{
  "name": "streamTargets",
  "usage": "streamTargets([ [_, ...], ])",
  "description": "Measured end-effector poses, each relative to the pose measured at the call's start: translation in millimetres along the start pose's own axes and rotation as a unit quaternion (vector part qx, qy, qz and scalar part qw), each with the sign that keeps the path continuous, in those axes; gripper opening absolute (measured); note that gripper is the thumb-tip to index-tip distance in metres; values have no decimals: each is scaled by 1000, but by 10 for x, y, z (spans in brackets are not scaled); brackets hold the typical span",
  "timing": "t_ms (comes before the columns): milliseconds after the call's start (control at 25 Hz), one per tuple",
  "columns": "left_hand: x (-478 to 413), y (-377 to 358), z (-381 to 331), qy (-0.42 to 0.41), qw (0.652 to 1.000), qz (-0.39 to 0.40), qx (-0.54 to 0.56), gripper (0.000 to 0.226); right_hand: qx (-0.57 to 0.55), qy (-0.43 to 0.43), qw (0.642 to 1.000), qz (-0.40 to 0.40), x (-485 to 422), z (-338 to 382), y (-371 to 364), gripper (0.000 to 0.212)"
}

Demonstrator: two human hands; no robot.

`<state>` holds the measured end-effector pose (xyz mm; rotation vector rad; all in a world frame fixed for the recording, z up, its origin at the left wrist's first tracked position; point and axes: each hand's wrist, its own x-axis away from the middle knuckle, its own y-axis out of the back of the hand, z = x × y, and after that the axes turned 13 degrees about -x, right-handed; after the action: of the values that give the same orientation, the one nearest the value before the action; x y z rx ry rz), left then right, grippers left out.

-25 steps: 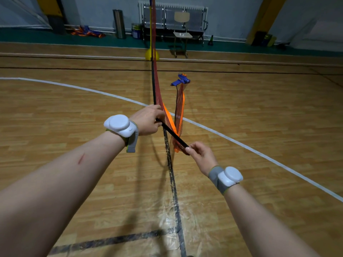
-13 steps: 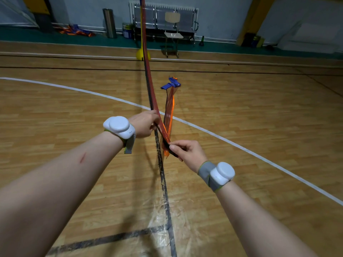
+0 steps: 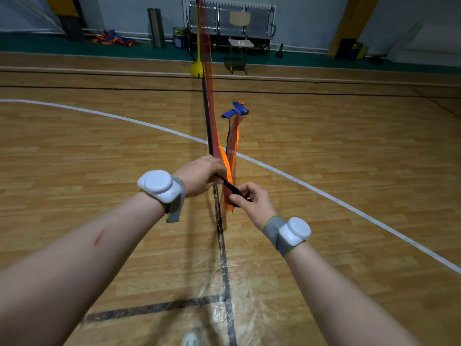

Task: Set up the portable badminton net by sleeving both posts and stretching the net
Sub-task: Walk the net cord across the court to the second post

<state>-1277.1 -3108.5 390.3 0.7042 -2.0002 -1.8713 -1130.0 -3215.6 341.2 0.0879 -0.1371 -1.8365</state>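
A red-orange badminton net [image 3: 209, 78] runs from my hands to a far yellow post [image 3: 197, 36] on a round yellow base [image 3: 197, 70]. My left hand [image 3: 199, 174] grips the net's bunched near part together with a black strap or rod [image 3: 228, 184]. My right hand [image 3: 252, 199] pinches the strap's near end, just below and right of the left hand. A loose fold of net [image 3: 233, 143] with a blue sleeve end [image 3: 236, 111] hangs or lies beyond my hands; which of the two I cannot tell.
Wooden gym floor with a white curved line [image 3: 324, 193] and a black taped line [image 3: 223, 245]. A chair [image 3: 240, 33], metal benches [image 3: 252, 21], a steel bin [image 3: 156, 27] and coloured bags [image 3: 112, 39] line the far wall. My shoe [image 3: 190, 338] shows at the bottom.
My right hand went in toward the left hand along the strap, then drew slightly back. The head camera shifted a little. The left hand kept its grip.
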Motion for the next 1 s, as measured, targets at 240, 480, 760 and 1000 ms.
streamTargets([
  [240,-5,147,-87,0,999,-46,0,14,-18,4,1000,-9,-30,-65,49,19],
  [480,83,275,49,31,998,-55,-11,15,41,-53,998,1,31,-334,175,8],
  [760,57,182,53,52,998,-37,-16,15,-3,-37,999,-15,125,-251,219,7],
  [1000,32,-62,-120,75,990,112,-52,14,11,-9,999,30,351,-102,273,22],
])
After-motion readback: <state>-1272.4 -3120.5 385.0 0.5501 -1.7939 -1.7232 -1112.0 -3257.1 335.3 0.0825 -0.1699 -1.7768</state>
